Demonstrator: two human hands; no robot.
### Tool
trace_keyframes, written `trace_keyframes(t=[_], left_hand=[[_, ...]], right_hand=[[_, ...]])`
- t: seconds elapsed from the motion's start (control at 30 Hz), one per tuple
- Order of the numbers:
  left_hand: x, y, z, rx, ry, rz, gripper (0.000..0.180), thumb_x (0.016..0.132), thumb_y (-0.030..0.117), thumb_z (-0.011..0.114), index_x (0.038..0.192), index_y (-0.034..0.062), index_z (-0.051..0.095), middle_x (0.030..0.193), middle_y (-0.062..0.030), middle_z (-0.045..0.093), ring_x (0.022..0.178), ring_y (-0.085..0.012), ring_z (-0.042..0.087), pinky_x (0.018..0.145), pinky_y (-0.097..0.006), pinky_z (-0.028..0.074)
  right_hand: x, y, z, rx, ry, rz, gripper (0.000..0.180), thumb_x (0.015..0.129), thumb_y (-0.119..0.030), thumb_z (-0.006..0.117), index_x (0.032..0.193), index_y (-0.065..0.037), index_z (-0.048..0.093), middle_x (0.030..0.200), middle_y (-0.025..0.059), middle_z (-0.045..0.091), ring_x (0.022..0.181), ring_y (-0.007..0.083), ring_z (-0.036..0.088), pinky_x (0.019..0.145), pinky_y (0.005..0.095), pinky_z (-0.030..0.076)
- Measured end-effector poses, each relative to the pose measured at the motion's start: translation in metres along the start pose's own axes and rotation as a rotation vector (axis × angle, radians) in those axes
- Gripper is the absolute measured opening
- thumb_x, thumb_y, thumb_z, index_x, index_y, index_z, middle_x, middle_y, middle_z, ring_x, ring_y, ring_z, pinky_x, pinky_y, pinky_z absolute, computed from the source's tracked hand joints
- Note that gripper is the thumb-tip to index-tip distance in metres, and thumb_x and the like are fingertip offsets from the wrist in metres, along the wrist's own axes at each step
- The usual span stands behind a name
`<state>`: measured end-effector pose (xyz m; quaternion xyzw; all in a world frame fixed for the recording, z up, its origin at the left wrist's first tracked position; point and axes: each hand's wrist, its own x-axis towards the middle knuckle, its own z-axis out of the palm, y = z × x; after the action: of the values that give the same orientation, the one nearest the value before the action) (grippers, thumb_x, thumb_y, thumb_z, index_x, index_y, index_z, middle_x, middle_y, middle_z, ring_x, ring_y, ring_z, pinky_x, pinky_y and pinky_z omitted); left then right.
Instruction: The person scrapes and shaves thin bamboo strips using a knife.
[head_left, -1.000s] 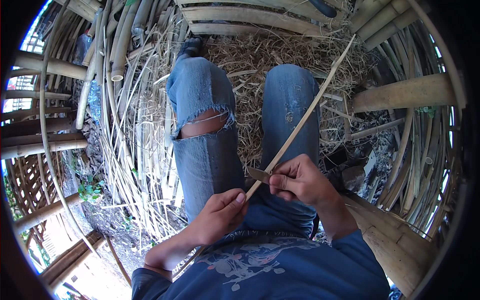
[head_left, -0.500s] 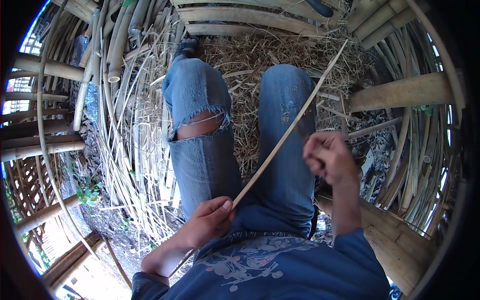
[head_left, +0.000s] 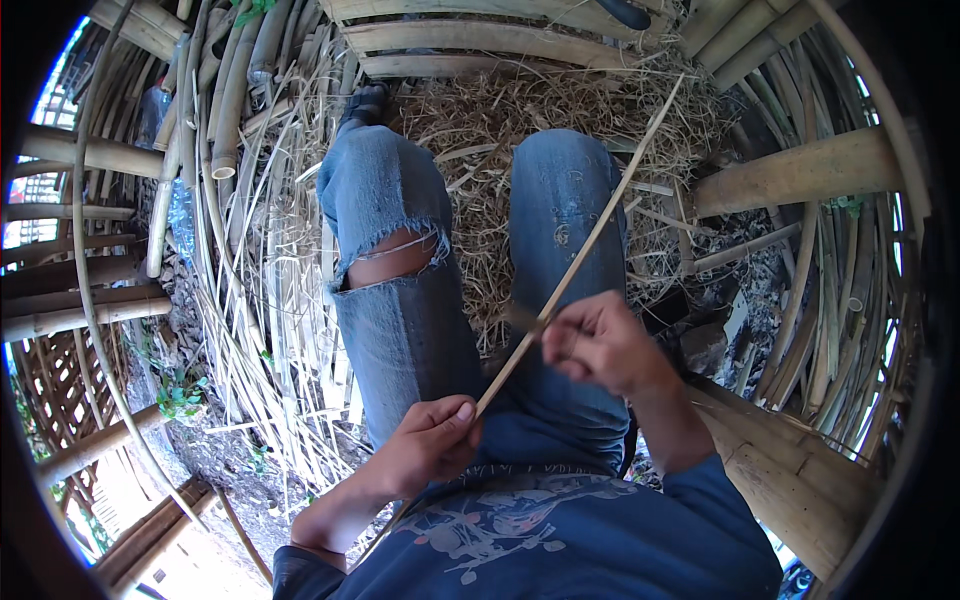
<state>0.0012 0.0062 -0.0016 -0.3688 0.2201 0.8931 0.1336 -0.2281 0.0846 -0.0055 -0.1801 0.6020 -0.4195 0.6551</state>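
Observation:
A long, thin bamboo strip [head_left: 600,225] slants from my lap up to the far right, across my right thigh. My left hand [head_left: 437,440] is closed round its lower part, the thumb lying along it. The strip's tail comes out again below my left forearm. My right hand [head_left: 605,345] is closed on what looks like a small knife [head_left: 524,318], its blade blurred by motion. That blade meets the strip a short way above my left hand. The knife's handle is hidden in my fingers.
Dry shavings [head_left: 480,110] cover the ground between and beyond my knees. Pale split strips [head_left: 285,350] lie in a heap at the left. Bamboo poles [head_left: 800,180] stick in from the right, and a slatted bamboo frame [head_left: 500,38] stands at the far side.
My right hand has come in leftward and down, bringing the blade against the strip. My left hand keeps its grip with hardly any movement.

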Motion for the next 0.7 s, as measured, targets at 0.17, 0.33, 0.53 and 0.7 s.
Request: trace_keyframes(t=[0.17, 0.33, 0.53, 0.7], left_hand=[[-0.002, -0.006, -0.002, -0.033, -0.033, -0.021, 0.03, 0.098, 0.032, 0.036, 0.082, 0.0072, 0.045, 0.055, 0.006, 0.028, 0.043, -0.0036, 0.024, 0.039, -0.021, 0.017], [0.0, -0.004, 0.001, 0.007, -0.016, 0.01, 0.03, 0.098, 0.031, 0.036, 0.082, 0.0073, 0.044, 0.056, 0.0054, 0.03, 0.044, -0.0035, 0.025, 0.039, -0.021, 0.018], [-0.006, -0.002, -0.002, 0.039, 0.014, -0.01, 0.03, 0.098, 0.03, 0.036, 0.081, 0.0069, 0.045, 0.056, 0.0052, 0.031, 0.044, -0.0036, 0.026, 0.04, -0.021, 0.019], [-0.009, -0.002, 0.001, 0.112, 0.03, -0.003, 0.031, 0.098, 0.03, 0.036, 0.08, 0.0066, 0.045, 0.055, 0.0052, 0.032, 0.044, -0.0039, 0.027, 0.04, -0.021, 0.019]], right_hand=[[0.0, 0.003, -0.013, 0.169, -0.034, 0.01, 0.027, 0.089, -0.017, 0.056, 0.07, 0.002, 0.058, 0.05, 0.0016, 0.049, 0.038, 0.0038, 0.04, 0.035, 0.0186, 0.026], [-0.006, 0.005, 0.01, 0.087, -0.132, 0.099, 0.026, 0.088, -0.016, 0.056, 0.069, 0.001, 0.058, 0.049, 0.0012, 0.048, 0.037, 0.004, 0.039, 0.033, 0.0192, 0.026], [0.001, 0.008, -0.016, 0.186, 0.019, 0.029, 0.028, 0.088, -0.016, 0.055, 0.067, 0.003, 0.056, 0.047, 0.0036, 0.046, 0.036, 0.0054, 0.038, 0.032, 0.0203, 0.023], [-0.005, 0.001, -0.016, 0.041, -0.104, 0.048, 0.025, 0.089, -0.013, 0.054, 0.07, 0.003, 0.056, 0.045, 0.0018, 0.043, 0.036, 0.0051, 0.038, 0.032, 0.02, 0.023]])
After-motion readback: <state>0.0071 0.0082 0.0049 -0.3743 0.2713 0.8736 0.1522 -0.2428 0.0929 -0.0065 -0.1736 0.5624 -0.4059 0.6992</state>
